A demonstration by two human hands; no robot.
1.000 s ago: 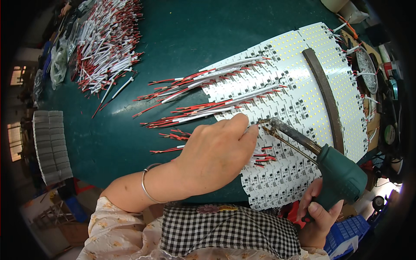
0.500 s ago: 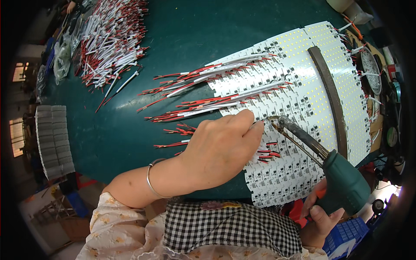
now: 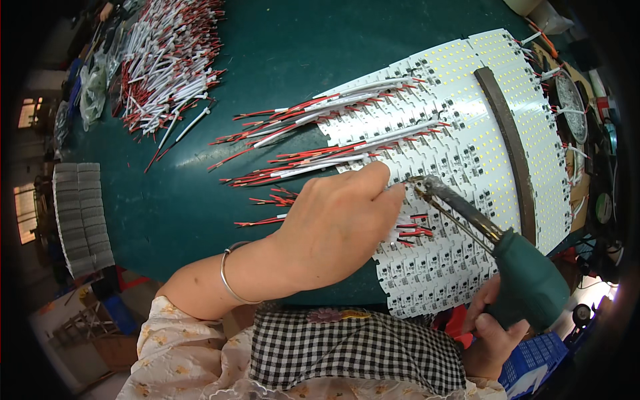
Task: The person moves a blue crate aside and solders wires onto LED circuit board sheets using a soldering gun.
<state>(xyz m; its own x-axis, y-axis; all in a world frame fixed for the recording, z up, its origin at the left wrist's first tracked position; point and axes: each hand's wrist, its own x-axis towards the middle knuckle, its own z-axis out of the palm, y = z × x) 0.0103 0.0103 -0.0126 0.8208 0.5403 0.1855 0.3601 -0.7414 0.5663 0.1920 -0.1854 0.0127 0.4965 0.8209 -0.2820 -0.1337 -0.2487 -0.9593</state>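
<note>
Green soldering gun angled in to the pinched left fingers

Nearest, two forearms come in. The right hand [image 3: 497,337] has its fingers wrapped about the handle of one soldering gun [image 3: 533,280], over the lower right of the boards. The gun's long axis slants from lower right to upper left, tip pointing at the left hand. One thin metal tube runs beside its barrel.

The left hand [image 3: 340,227], back upward, one bangle [image 3: 230,280] at the wrist, reaches rightward; its thumb and forefinger are pinched narrow, anything between them hidden. Under it lie overlapping white circuit boards [image 3: 427,280], too many to count. Two wire bundles [image 3: 360,98] lie across them beyond the hand, others partly behind it. One dark bar [image 3: 507,147] rests across the boards. Farther left, one large wire heap [image 3: 167,67] covers the green desk [image 3: 280,40].
</note>
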